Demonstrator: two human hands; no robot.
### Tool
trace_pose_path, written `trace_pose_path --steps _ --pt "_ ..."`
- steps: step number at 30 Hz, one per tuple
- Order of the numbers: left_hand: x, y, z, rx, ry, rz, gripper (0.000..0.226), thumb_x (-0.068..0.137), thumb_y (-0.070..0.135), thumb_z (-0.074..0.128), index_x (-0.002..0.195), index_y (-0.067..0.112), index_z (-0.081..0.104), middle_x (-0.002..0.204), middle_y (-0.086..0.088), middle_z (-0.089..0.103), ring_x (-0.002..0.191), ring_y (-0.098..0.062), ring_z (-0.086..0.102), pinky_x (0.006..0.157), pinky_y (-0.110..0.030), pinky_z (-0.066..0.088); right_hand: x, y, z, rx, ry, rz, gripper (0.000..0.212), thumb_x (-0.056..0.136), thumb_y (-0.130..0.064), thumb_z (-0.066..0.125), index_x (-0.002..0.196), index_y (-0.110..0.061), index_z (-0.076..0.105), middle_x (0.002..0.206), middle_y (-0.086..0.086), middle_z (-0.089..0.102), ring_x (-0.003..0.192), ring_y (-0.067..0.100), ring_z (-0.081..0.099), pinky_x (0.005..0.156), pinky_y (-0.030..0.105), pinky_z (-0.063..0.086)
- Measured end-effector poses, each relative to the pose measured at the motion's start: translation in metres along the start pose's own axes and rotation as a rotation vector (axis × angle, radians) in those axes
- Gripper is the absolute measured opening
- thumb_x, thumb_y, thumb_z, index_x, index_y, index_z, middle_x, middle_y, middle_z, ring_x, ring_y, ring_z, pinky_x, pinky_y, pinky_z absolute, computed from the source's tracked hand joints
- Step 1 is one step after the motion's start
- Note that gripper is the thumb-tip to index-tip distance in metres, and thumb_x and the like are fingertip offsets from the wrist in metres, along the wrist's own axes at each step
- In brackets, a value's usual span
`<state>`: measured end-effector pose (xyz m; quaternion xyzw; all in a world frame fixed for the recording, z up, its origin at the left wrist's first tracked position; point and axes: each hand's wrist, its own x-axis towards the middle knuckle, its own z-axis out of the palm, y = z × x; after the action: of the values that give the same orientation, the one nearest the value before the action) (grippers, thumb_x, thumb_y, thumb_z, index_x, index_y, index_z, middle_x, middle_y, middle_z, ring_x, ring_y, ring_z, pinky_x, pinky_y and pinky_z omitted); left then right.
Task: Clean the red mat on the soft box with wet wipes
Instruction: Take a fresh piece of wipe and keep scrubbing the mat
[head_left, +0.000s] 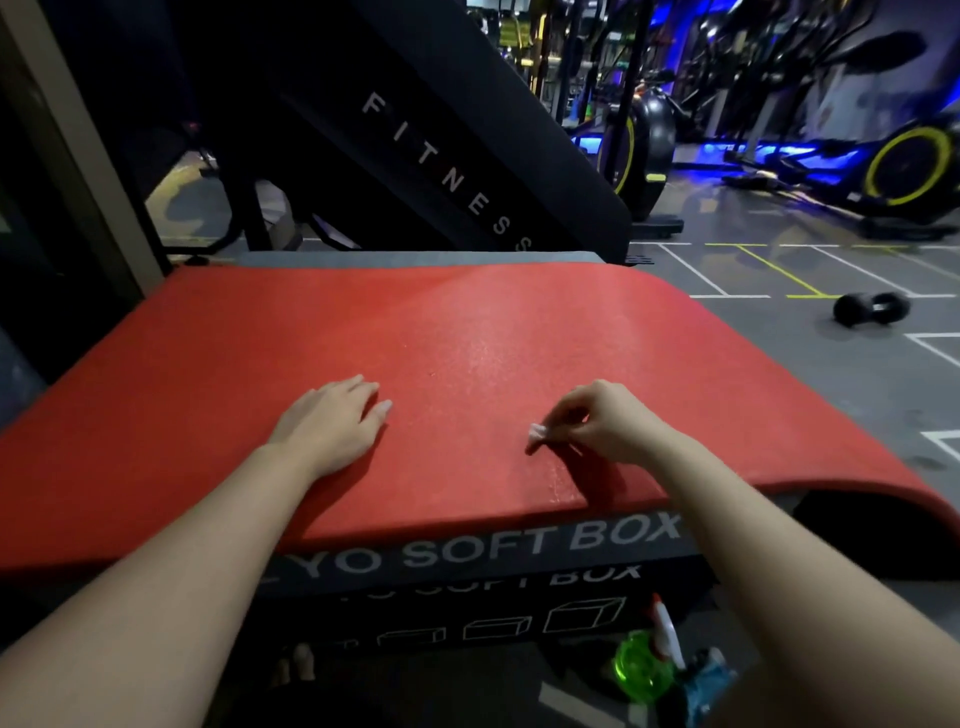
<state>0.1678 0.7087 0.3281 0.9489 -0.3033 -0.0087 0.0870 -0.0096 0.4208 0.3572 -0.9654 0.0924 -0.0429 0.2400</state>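
Red mat (467, 338): I see it draped over the top of the soft box (467, 551), directly ahead of me and under both hands. Its long axis runs left to right across my view. The right end overhangs the box and curls downward; the left end also extends past the box.

Wet wipe (536, 434): a small, bunched white piece, touching the mat close to the near edge, right of centre.

Right hand (602, 426): fingers curled, pinching the wipe between thumb and fingertips. This is the working hand.

Left hand (332, 426): fingers straight, palm down, resting flat on the mat left of centre. I judge that it steadies the mat against sliding.

Governing relation: both hands sit near the front edge, roughly level with each other. Most of the mat lies away from me and out to either side. I judge that the coming strokes must run outward from the wipe, along the long axis or toward the far edge.

Surface condition: fine-textured red, with a pale sheen ahead of the hands, possibly moisture; I cannot confirm this. A faint streak runs from the wipe toward the near edge.

Surroundings: a green spray bottle (644, 660) stands on the floor below the box, and a dumbbell (870, 309) lies well apart to the right.
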Motion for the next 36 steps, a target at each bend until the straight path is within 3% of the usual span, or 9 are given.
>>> trace_pose_path --steps 4,9,12,15,19,24,27,33,36 --pt "0.024 -0.015 0.003 0.01 0.024 0.02 0.054 0.106 0.05 0.036 0.152 0.023 0.046 0.163 -0.003 0.036 0.15 -0.022 0.033 0.123 -0.041 0.025 -0.007 0.01 -0.022 0.042 -0.297 0.015 0.014 0.078 -0.045 0.079 0.089 -0.037 0.078 0.081 -0.02 0.073 0.078 0.001 0.066 0.07 0.024 0.049" --pt "0.047 -0.019 0.007 0.006 0.042 0.043 0.052 0.107 0.048 0.036 0.151 0.023 0.048 0.163 -0.002 0.036 0.15 -0.02 0.032 0.124 -0.043 0.023 0.054 0.015 0.005 0.001 0.083 -0.024 0.011 0.081 -0.036 0.078 0.084 -0.025 0.077 0.077 -0.004 0.071 0.074 0.017 0.064 0.067 0.032 0.048" --pt "0.061 -0.019 0.011 0.014 0.044 0.066 0.052 0.107 0.048 0.036 0.151 0.024 0.048 0.163 -0.001 0.036 0.15 -0.018 0.032 0.124 -0.043 0.022 0.093 0.015 0.012 0.021 0.213 -0.02 0.01 0.082 -0.031 0.078 0.083 -0.021 0.079 0.067 -0.006 0.062 0.069 0.015 0.059 0.06 0.024 0.04" --pt "0.077 -0.024 0.013 0.0 0.075 0.063 0.051 0.107 0.048 0.037 0.15 0.024 0.048 0.163 -0.001 0.036 0.151 -0.017 0.031 0.124 -0.042 0.021 0.105 0.021 -0.009 -0.042 -0.012 0.014 0.014 0.076 -0.038 0.082 0.083 -0.026 0.079 0.062 -0.01 0.065 0.06 0.006 0.056 0.053 0.015 0.039" --pt "0.098 -0.04 0.018 -0.066 0.122 0.007 0.051 0.106 0.047 0.039 0.15 0.024 0.049 0.163 -0.001 0.036 0.152 -0.018 0.029 0.124 -0.043 0.021 0.108 0.017 -0.02 -0.01 -0.349 -0.006 0.014 0.072 -0.046 0.082 0.08 -0.035 0.078 0.068 -0.009 0.07 0.061 0.001 0.056 0.06 0.024 0.044" --pt "0.11 -0.043 0.03 -0.026 0.09 -0.032 0.064 0.104 0.058 0.023 0.159 0.027 0.033 0.168 0.001 0.023 0.156 -0.012 0.014 0.127 -0.04 0.009 0.157 0.018 0.011 0.002 0.059 0.01 0.015 0.083 -0.04 0.075 0.083 -0.025 0.076 0.079 0.001 0.07 0.072 0.015 0.06 0.061 0.028 0.039" --pt "0.11 -0.045 0.034 -0.004 0.098 -0.038 0.088 0.086 0.069 0.001 0.16 0.031 0.028 0.169 0.005 0.02 0.156 -0.008 0.011 0.128 -0.039 0.005 0.181 0.022 0.027 0.054 0.238 0.025 0.019 0.086 -0.038 0.073 0.081 -0.02 0.076 0.08 0.003 0.064 0.075 0.019 0.057 0.063 0.025 0.032" --pt "0.114 -0.049 0.04 0.023 0.129 -0.028 0.086 0.087 0.067 -0.003 0.162 0.034 0.023 0.17 0.01 0.015 0.156 -0.005 0.006 0.128 -0.039 0.004 0.197 0.027 0.002 -0.221 0.021 -0.086 0.026 0.088 -0.045 0.068 0.086 -0.019 0.075 0.078 0.002 0.07 0.071 0.02 0.061 0.061 0.031 0.044" --pt "0.113 -0.05 0.042 0.023 0.13 -0.019 0.081 0.09 0.066 -0.001 0.162 0.034 0.021 0.17 0.011 0.013 0.155 -0.003 0.003 0.128 -0.039 0.004 0.232 0.031 0.005 -0.207 0.066 -0.062 0.026 0.088 -0.039 0.07 0.085 -0.013 0.074 0.08 0.006 0.071 0.073 0.023 0.062 0.062 0.03 0.041"
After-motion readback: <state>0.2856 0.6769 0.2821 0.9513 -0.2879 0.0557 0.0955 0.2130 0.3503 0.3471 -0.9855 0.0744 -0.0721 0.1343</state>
